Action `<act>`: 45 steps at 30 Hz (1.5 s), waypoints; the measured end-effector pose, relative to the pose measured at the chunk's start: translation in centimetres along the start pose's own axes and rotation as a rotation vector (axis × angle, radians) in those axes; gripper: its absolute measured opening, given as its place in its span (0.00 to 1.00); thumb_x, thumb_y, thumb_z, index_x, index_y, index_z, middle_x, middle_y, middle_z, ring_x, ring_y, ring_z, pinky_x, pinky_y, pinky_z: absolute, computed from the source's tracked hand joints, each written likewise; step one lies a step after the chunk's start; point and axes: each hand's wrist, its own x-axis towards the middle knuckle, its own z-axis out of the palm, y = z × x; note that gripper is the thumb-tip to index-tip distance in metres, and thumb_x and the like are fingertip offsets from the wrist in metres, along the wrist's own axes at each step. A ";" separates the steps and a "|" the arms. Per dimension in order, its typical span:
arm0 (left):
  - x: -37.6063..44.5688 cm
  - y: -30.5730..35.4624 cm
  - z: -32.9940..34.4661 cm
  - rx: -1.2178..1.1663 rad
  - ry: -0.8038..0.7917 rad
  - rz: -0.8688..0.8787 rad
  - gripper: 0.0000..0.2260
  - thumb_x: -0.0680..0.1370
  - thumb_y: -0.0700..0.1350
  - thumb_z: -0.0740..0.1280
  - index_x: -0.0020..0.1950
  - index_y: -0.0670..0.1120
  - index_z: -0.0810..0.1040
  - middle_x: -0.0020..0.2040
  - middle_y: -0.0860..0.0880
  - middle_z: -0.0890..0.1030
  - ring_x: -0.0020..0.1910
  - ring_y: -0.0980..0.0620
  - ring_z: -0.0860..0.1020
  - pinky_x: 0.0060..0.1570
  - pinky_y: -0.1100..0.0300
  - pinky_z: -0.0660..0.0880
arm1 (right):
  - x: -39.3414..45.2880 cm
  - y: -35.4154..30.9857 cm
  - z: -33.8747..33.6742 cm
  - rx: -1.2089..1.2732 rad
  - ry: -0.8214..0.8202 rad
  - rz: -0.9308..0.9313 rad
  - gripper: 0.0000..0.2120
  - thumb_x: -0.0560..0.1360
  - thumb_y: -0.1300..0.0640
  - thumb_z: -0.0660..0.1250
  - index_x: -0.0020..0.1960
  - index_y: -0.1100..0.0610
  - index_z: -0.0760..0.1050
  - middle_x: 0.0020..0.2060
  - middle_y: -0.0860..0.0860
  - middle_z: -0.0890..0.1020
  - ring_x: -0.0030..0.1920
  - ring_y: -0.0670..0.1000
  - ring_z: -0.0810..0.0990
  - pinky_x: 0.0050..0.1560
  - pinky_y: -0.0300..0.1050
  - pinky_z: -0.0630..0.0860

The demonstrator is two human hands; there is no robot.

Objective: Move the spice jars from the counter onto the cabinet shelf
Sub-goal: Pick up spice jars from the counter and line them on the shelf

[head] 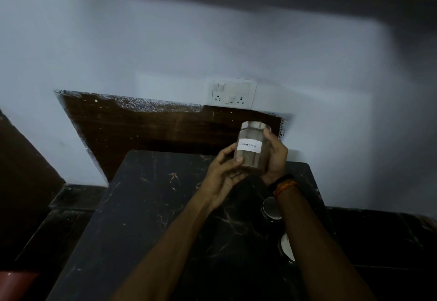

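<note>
Both hands, left hand (222,173) and right hand (275,156), cradle the cinnamon jar (251,149) above the counter (146,206), label outward, apparently for reading; 2 lidded jars (272,208) wait below.

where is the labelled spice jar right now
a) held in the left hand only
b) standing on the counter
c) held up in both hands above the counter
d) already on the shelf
c: the labelled jar is lifted clear of the dark counter, with the left hand gripping its lower left side and the right hand wrapped round its right side.
</note>
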 end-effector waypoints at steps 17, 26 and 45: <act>1.8 5.0 4.8 0.208 -0.042 0.249 0.29 0.73 0.37 0.74 0.73 0.47 0.73 0.64 0.40 0.81 0.65 0.42 0.78 0.60 0.50 0.79 | 1.0 -7.3 4.0 -0.205 0.046 -0.231 0.25 0.75 0.47 0.68 0.70 0.54 0.73 0.64 0.56 0.80 0.64 0.59 0.79 0.63 0.57 0.76; 5.0 10.9 9.4 0.268 -0.148 0.339 0.27 0.73 0.38 0.74 0.71 0.52 0.75 0.63 0.41 0.81 0.64 0.43 0.80 0.60 0.50 0.79 | 2.2 -14.2 8.2 -0.250 0.000 -0.399 0.22 0.78 0.47 0.66 0.69 0.52 0.74 0.66 0.56 0.78 0.65 0.59 0.78 0.62 0.57 0.78; 8.5 20.4 16.2 0.606 -0.243 0.491 0.22 0.74 0.48 0.74 0.67 0.48 0.78 0.62 0.45 0.83 0.62 0.45 0.81 0.59 0.47 0.79 | 3.7 -22.3 11.5 -0.233 -0.069 -0.578 0.21 0.79 0.49 0.65 0.69 0.55 0.73 0.60 0.54 0.83 0.56 0.54 0.83 0.53 0.54 0.81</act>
